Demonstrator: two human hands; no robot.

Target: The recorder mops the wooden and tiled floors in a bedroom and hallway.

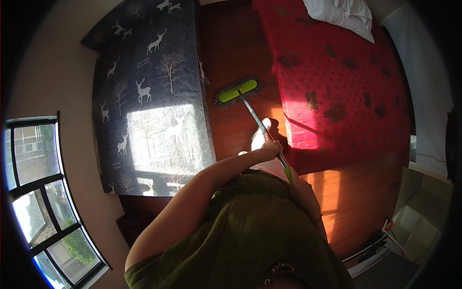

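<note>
A flat mop (250,109) with a green head plate and grey fringed pad lies head-down on the reddish-brown wooden floor (233,48), in the aisle between two beds. Its grey pole slants back toward my body and ends in a green grip. Partway along the pole, my left hand (272,147) is closed round it. My right hand (299,184) is closer to my body, wrapped at the green grip; its fingers are partly hidden. One of my feet, bright with sunlight, shows beside the pole.
On the left stands a bed (130,91) with a dark deer-print cover. A bed with a red cover (337,96) is on the right, a white pillow (344,17) at its far end. Windows (53,192) line the left wall. Pale shelving (418,212) stands at the lower right.
</note>
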